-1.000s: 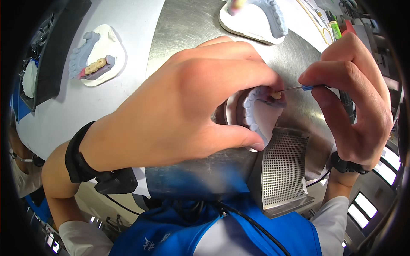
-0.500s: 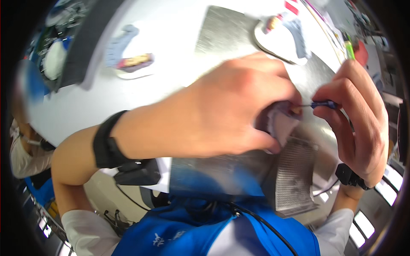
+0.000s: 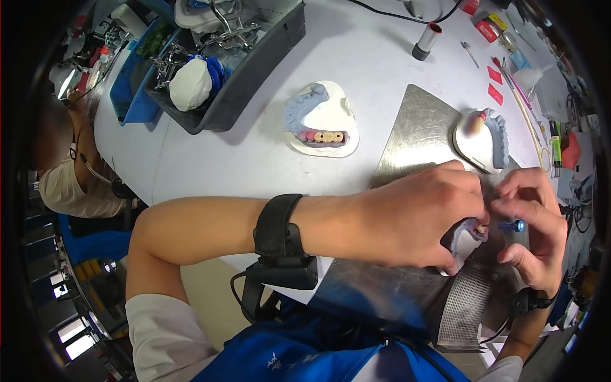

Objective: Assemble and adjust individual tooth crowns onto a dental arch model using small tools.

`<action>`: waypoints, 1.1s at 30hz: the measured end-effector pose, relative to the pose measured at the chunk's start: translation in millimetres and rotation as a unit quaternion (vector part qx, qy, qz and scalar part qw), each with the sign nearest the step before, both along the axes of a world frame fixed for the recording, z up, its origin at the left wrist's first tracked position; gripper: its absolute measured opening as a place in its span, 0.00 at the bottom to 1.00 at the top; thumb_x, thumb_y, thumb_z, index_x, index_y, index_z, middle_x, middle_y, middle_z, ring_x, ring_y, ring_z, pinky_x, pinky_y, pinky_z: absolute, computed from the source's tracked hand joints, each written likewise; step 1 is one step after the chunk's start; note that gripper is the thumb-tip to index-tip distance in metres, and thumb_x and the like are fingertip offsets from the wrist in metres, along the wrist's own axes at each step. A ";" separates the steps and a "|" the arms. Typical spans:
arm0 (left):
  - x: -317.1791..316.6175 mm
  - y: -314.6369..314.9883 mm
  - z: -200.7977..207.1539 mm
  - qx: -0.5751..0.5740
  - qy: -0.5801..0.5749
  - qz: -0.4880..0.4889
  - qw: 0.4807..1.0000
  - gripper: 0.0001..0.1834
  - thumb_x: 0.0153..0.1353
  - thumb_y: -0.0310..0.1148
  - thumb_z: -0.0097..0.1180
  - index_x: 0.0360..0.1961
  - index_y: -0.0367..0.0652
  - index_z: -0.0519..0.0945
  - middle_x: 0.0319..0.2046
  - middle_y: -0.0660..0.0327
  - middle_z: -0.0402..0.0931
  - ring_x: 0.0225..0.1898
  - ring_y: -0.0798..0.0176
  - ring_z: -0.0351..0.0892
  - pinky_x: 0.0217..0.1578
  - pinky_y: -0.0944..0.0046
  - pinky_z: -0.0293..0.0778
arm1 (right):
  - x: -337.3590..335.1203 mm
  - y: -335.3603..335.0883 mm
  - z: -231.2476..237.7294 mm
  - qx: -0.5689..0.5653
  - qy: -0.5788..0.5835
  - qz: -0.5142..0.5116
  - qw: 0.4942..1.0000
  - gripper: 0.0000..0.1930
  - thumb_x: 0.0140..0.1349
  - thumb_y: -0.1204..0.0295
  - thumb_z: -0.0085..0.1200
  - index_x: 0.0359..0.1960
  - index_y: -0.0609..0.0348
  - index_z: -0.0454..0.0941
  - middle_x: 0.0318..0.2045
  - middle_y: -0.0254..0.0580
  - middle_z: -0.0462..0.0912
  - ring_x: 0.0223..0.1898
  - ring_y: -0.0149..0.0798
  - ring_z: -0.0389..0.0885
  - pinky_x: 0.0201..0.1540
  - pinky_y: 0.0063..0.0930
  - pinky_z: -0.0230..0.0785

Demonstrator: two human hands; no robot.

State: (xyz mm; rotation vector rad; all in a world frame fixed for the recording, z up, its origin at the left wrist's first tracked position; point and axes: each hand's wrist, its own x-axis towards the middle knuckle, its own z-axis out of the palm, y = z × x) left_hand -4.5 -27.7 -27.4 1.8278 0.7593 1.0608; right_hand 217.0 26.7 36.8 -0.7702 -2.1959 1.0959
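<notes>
My left hand is closed round a dental model, tilted on its side, its pale base facing me and a tooth showing at the fingertips. A small blue-handled screwdriver sticks out sideways from beside the model; its tip is hard to make out. Around it, my right hand has thumb and fingers spread, with gaps between them and the handle. Farther off, a second dental model with a row of yellowish, pink-based teeth lies on the white table. A third model rests near the metal plate's far right corner.
Beneath my hands lies a metal plate, with a perforated metal grille at its near edge. A grey bin of metal parts stands far left. Brushes and a small cylinder lie farther back. Another person sits at left.
The view has shifted, bringing more of the table and the grey bin into sight. My right fingers, pinched on the screwdriver before, have spread off its handle. My left hand still holds the dental model.
</notes>
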 end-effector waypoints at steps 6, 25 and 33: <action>12.3 2.3 3.5 0.003 0.001 -0.004 1.000 0.28 0.44 0.30 0.79 0.49 0.41 0.84 0.45 0.57 0.80 0.49 0.52 0.78 0.49 0.57 0.76 | 16.9 9.9 11.2 0.068 -0.076 0.027 0.994 0.21 0.42 0.62 0.81 0.33 0.62 0.87 0.31 0.40 0.81 0.39 0.39 0.80 0.40 0.32 0.72; 8.3 7.8 12.1 0.001 0.046 -0.012 0.999 0.31 0.43 0.30 0.82 0.51 0.38 0.85 0.49 0.54 0.82 0.51 0.52 0.80 0.53 0.57 0.76 | 32.9 16.7 10.1 0.114 -0.082 0.068 0.988 0.15 0.55 0.65 0.74 0.35 0.63 0.84 0.34 0.44 0.82 0.41 0.45 0.79 0.47 0.38 0.72; 7.3 6.6 10.8 0.000 0.060 -0.010 0.998 0.31 0.42 0.29 0.82 0.50 0.36 0.85 0.49 0.53 0.82 0.51 0.52 0.80 0.53 0.57 0.77 | 24.7 11.9 -5.6 0.025 0.052 0.039 0.998 0.15 0.57 0.67 0.72 0.35 0.64 0.80 0.30 0.42 0.78 0.38 0.45 0.78 0.45 0.38 0.71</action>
